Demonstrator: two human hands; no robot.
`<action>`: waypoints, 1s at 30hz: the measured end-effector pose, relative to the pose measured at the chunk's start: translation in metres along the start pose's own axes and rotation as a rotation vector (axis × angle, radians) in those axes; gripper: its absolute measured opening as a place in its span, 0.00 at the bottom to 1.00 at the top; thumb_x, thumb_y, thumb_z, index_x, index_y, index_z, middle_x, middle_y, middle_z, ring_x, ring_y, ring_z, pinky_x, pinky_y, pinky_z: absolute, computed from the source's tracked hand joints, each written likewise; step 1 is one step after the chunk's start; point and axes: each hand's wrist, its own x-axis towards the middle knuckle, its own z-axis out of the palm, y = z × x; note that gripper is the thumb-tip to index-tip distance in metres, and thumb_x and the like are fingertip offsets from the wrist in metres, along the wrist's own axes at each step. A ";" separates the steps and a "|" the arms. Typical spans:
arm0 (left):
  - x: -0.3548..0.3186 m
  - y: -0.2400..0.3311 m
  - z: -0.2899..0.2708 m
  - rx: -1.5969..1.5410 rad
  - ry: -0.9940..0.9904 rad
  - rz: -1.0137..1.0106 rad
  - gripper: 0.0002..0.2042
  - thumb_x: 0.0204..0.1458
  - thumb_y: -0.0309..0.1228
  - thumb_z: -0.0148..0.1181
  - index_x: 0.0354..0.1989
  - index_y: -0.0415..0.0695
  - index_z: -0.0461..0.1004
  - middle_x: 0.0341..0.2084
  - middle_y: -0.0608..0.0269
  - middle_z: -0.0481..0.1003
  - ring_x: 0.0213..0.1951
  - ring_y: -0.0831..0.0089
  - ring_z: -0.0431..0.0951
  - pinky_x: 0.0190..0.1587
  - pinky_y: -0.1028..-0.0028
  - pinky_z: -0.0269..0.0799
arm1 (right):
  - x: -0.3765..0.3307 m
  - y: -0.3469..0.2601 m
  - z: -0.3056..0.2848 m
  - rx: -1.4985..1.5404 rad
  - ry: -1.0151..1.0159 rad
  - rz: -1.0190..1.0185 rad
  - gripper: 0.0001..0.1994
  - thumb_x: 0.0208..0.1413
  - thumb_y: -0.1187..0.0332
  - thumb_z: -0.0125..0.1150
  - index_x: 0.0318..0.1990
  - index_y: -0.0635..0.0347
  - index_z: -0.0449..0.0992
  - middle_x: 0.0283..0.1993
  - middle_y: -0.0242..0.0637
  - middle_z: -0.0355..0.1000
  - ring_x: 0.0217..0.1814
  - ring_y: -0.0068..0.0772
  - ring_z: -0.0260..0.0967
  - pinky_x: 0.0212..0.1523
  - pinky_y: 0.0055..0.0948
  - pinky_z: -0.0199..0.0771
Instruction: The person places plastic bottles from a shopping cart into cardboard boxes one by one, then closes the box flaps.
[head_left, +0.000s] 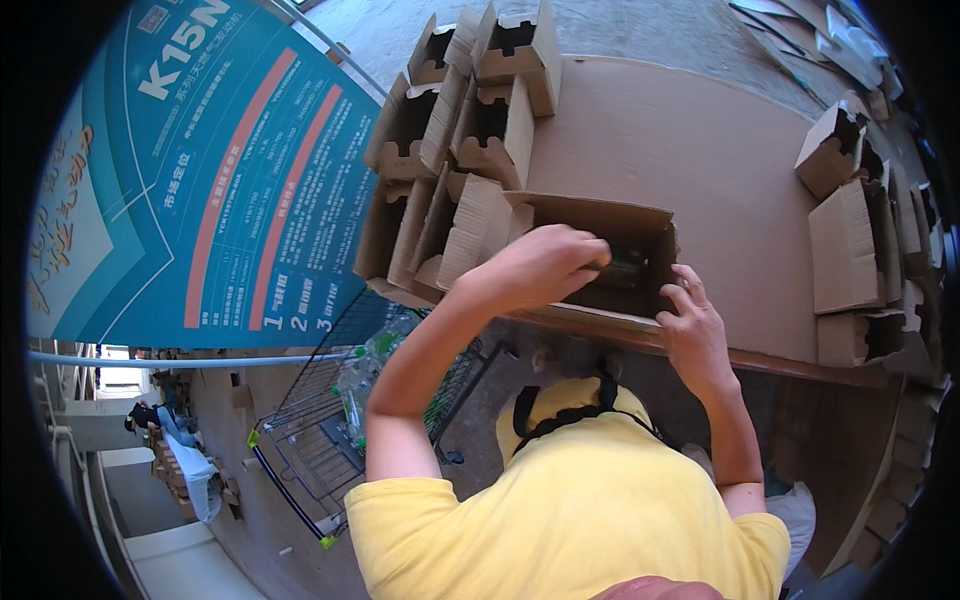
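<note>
Under the left hand (560,264), an open-topped brown cardboard box (610,216)

2 hands (548,264) (692,325) at 1 cdbd box (642,225), 1 cart (272,482), 1 teal bnr (230,190).

Box (612,215) on table (690,150); boxes (515,150) left and right.

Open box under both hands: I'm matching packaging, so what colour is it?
The open box is brown cardboard, best seen in the head view.
</note>
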 end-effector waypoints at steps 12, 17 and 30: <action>-0.454 -0.205 0.200 -1.052 1.634 -1.224 0.05 0.52 0.27 0.52 0.27 0.41 0.73 0.22 0.62 0.74 0.22 0.72 0.73 0.23 0.74 0.68 | 0.009 -0.019 -0.003 0.054 -0.006 0.167 0.04 0.42 0.78 0.67 0.28 0.64 0.79 0.54 0.44 0.69 0.67 0.48 0.56 0.64 0.44 0.61; -0.504 -0.255 0.329 -0.839 0.803 -2.097 0.10 0.49 0.33 0.60 0.36 0.41 0.73 0.23 0.59 0.71 0.25 0.64 0.73 0.29 0.58 0.73 | 0.014 -0.036 -0.008 -0.015 0.018 0.255 0.05 0.40 0.80 0.66 0.28 0.65 0.79 0.55 0.45 0.68 0.67 0.49 0.54 0.65 0.43 0.57; -0.449 -0.298 0.410 -0.338 0.003 -2.091 0.28 0.42 0.42 0.68 0.54 0.47 0.70 0.40 0.57 0.75 0.44 0.58 0.75 0.43 0.59 0.74 | 0.016 -0.071 0.002 -0.164 0.008 0.457 0.08 0.41 0.81 0.63 0.32 0.63 0.79 0.54 0.43 0.69 0.66 0.47 0.57 0.65 0.41 0.58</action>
